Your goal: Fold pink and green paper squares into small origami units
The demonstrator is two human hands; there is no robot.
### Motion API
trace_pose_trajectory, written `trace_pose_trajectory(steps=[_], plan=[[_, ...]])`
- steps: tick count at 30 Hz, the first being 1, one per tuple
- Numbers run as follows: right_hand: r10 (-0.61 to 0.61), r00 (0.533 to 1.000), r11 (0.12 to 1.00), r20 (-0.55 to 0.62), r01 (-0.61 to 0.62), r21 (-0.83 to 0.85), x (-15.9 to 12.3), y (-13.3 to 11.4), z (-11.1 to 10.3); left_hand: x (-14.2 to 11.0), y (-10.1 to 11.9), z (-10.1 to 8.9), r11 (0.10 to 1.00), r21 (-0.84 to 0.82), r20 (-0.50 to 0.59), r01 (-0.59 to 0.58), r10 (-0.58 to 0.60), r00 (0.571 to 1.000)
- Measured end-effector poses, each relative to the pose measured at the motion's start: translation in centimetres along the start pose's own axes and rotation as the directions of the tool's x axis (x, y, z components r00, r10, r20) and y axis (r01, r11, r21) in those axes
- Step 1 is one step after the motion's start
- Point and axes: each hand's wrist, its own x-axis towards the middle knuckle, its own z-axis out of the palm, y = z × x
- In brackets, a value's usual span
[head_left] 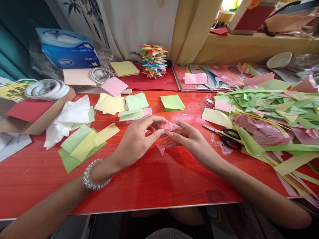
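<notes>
A small folded pink paper piece point(170, 126) is pinched between both my hands above the middle of the red table point(149, 179). My left hand point(136, 139), with a silver bracelet at the wrist, grips its left side with curled fingers. My right hand point(190, 139) holds its right side with thumb and fingers closed. A pink point of the folded paper point(160, 149) hangs just below my fingers.
Loose yellow, green and pink paper squares point(124, 104) lie behind my hands. Black-handled scissors point(224, 136) rest right, beside a heap of paper strips point(269, 116). A stack of folded colourful pieces point(153, 61), a tissue pack point(67, 48), tape rolls point(47, 89) and crumpled tissue point(69, 118) sit farther back and left.
</notes>
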Motion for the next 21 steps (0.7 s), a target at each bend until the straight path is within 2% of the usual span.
trace_pose_trajectory(steps=[3, 6, 10, 13, 21], plan=[[-0.133, 0.986, 0.988, -0.097, 0.124, -0.096, -0.07, -0.18, -0.31, 0.06, 0.02, -0.08, 0.999, -0.036, 0.019, 0.014, -0.013, 1.000], [-0.224, 0.968, 0.970, -0.116, 0.209, -0.126, -0.25, -0.26, -0.45, 0.05, -0.01, 0.02, 0.998, -0.065, 0.007, 0.020, -0.020, 1.000], [-0.235, 0.966, 0.970, -0.110, 0.227, -0.081, -0.33, -0.26, -0.45, 0.03, 0.08, 0.08, 0.996, -0.085, 0.016, 0.024, -0.023, 1.000], [-0.227, 0.968, 0.973, -0.104, 0.220, -0.073, -0.22, -0.20, -0.51, 0.13, 0.10, 0.01, 0.989, -0.125, 0.049, 0.074, -0.069, 0.996], [-0.177, 0.979, 0.984, -0.102, 0.173, -0.049, -0.10, -0.15, -0.69, 0.36, -0.42, 0.19, 0.907, -0.360, 0.111, 0.217, -0.189, 0.976]])
